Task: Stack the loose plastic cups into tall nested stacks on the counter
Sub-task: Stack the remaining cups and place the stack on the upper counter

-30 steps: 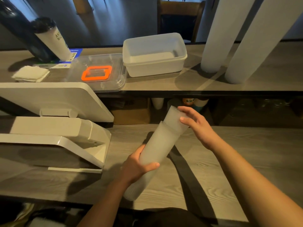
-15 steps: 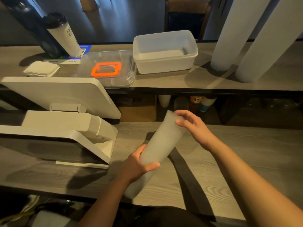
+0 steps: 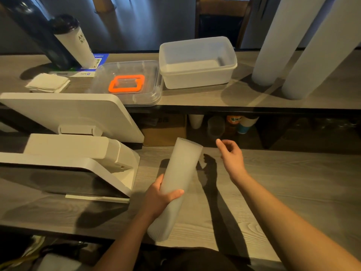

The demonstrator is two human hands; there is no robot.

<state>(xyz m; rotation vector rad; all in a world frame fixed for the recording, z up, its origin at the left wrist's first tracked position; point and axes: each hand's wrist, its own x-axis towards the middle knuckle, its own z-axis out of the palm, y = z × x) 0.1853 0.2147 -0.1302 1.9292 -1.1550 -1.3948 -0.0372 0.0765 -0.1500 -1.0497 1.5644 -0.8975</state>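
Note:
A nested stack of frosted plastic cups (image 3: 178, 173) lies tilted over the lower counter (image 3: 273, 184), its open rim pointing up and away. My left hand (image 3: 159, 198) grips the stack around its middle. To the right of the rim, my right hand (image 3: 229, 156) hovers with loosely curled fingers, holding nothing and not touching the stack. Two tall cup stacks (image 3: 277, 40) (image 3: 320, 51) stand on the upper counter at the right. A single clear cup (image 3: 215, 127) sits in the shadowed shelf under the upper counter.
A white point-of-sale terminal (image 3: 64, 137) fills the left of the lower counter. On the upper counter sit a white plastic tub (image 3: 197, 63), a clear lid with an orange handle (image 3: 127, 83), a tumbler (image 3: 75, 42) and folded napkins (image 3: 47, 83). Bottles and cups stand under the shelf.
My right hand pushed a cup fully into the stack's top, then let go and drew off to the right. The left hand keeps its grip on the stack.

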